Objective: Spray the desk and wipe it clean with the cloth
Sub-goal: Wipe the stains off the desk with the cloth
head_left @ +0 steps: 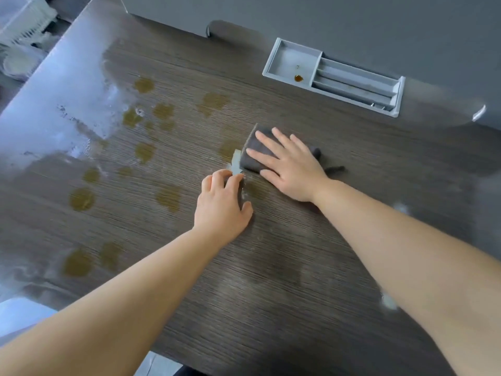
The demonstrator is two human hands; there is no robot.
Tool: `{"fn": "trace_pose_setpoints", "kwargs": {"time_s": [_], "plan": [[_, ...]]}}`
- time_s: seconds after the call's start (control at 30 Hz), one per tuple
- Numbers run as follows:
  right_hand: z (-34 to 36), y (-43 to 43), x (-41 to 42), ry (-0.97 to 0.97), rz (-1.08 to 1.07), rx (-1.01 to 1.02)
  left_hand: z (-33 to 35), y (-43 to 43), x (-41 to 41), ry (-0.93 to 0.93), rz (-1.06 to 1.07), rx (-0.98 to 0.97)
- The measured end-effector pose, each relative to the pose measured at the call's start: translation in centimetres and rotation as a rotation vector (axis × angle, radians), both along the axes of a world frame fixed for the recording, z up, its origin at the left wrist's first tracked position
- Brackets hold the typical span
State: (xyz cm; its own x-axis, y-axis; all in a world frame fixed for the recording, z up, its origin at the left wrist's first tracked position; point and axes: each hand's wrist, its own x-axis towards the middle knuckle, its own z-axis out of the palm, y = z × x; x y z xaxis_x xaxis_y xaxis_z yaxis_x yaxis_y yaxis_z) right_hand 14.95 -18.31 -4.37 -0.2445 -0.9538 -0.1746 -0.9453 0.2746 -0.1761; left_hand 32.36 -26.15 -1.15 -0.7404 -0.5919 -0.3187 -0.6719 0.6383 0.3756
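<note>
Right hand (291,169) flat on dark grey folded cloth (250,158), fingers spread — left hand (222,204) pinching small pale grey strip (235,161).

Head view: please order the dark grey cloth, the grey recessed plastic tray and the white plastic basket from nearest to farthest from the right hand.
1. The dark grey cloth, under the right hand.
2. The grey recessed plastic tray, behind it, at the desk's back.
3. The white plastic basket, far left, beyond the desk.

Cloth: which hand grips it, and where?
Right hand presses flat on cloth, no grip; left hand fingers seem to pinch its pale left-edge tab.
</note>
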Motion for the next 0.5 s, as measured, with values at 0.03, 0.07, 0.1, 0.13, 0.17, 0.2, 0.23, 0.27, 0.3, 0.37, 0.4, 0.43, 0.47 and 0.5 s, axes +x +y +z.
{"fn": "trace_pose_setpoints", "kwargs": {"time_s": [0.03, 0.07, 0.1, 0.13, 0.17, 0.2, 0.23, 0.27, 0.3, 0.37, 0.4, 0.43, 0.47, 0.5], "plan": [[-0.2, 0.7, -1.1, -0.005, 0.022, 0.005, 0.0, 0.0, 0.2, 0.013, 0.008, -0.003], [-0.4, 1.2, -2.0, 0.011, -0.062, 0.007, 0.0, 0.1, 0.3, 0.016, 0.012, -0.008], [-0.7, 1.6, -2.7, 0.027, -0.229, 0.005, 0.0, 0.2, 0.5, 0.014, 0.018, -0.011], [-0.9, 1.7, -2.7, 0.032, -0.437, 0.004, 0.0, 0.3, 0.7, 0.007, 0.027, -0.016], [-0.9, 1.4, -2.0, 0.04, -0.614, 0.006, 0.0, 0.6, 0.9, 0.002, 0.039, -0.025], [-0.9, 0.9, -0.7, 0.052, -0.715, 0.018, 0.0, 0.8, 1.1, -0.007, 0.05, -0.033], [-0.8, 0.5, 0.9, 0.064, -0.711, 0.032, 0.1, 1.2, 1.4, -0.015, 0.06, -0.041], [-0.9, 0.5, 2.5, 0.075, -0.6, 0.02, 0.1, 1.5, 1.7, -0.024, 0.068, -0.048], [-1.0, 1.0, 3.8, 0.067, -0.411, -0.011, 0.1, 2.0, 2.1, -0.031, 0.075, -0.052], [-1.0, 3.2, 4.5, 0.043, 0.019, -0.029, 0.2, 2.9, 3.0, -0.036, 0.088, -0.064], [-0.9, 4.2, 3.5, 0.036, 0.143, -0.032, 0.2, 3.4, 3.4, -0.038, 0.094, -0.069], [-1.0, 5.0, 2.4, 0.031, 0.16, -0.026, 0.3, 3.8, 4.0, -0.042, 0.101, -0.073], [-1.1, 5.5, 1.5, 0.043, 0.075, -0.023, 0.3, 4.2, 4.5, -0.051, 0.104, -0.076], [-1.1, 5.9, 0.9, 0.056, -0.086, -0.016, 0.3, 4.6, 4.9, -0.062, 0.109, -0.077]]}}
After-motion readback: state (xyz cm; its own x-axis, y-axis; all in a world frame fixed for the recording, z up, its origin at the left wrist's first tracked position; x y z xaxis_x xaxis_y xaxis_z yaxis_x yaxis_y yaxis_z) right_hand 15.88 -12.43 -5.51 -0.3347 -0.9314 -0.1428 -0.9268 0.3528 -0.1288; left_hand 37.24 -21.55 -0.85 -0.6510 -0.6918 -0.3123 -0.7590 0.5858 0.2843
